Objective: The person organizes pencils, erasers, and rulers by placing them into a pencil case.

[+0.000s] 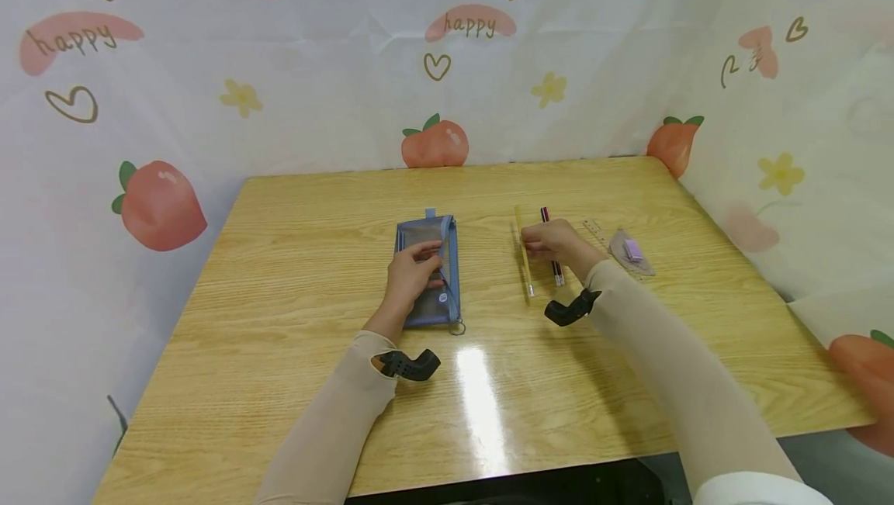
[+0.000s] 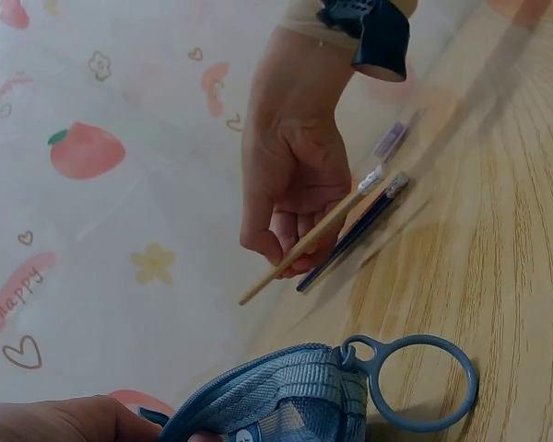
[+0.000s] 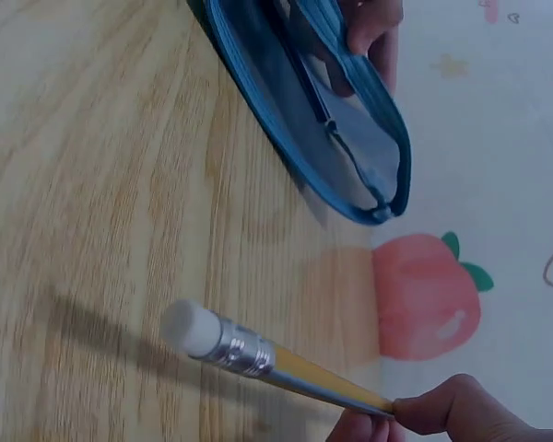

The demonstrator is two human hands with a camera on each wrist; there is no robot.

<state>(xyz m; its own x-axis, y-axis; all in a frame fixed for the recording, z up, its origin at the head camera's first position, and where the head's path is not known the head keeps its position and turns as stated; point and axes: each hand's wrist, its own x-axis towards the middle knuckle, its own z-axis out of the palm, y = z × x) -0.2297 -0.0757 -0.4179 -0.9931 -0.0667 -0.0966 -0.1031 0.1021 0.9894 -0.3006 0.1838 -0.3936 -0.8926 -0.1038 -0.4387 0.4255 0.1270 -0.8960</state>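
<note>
A blue mesh pencil case (image 1: 450,257) lies on the table, its zip side gaping in the right wrist view. My left hand (image 1: 412,278) pinches one edge of that opening, some fingers showing through the clear side. A dark slim stick (image 3: 300,69) shows inside the case. To the right, my right hand (image 1: 555,243) pinches a yellow pencil (image 1: 525,261) between thumb and fingers, tilted above the table. The pencil's white eraser (image 3: 192,329) sits in a silver ferrule at the end away from the fingers. Beneath the right hand are dark pencils (image 1: 557,272), partly hidden by it.
Right of the right hand lie a clear ruler (image 1: 595,232), a clear protractor-like piece (image 1: 618,245) and a purple eraser (image 1: 633,250). A ring (image 2: 422,382) hangs from the case's near corner. Printed cloth (image 1: 349,86) borders the wooden table (image 1: 293,272) behind and at the sides.
</note>
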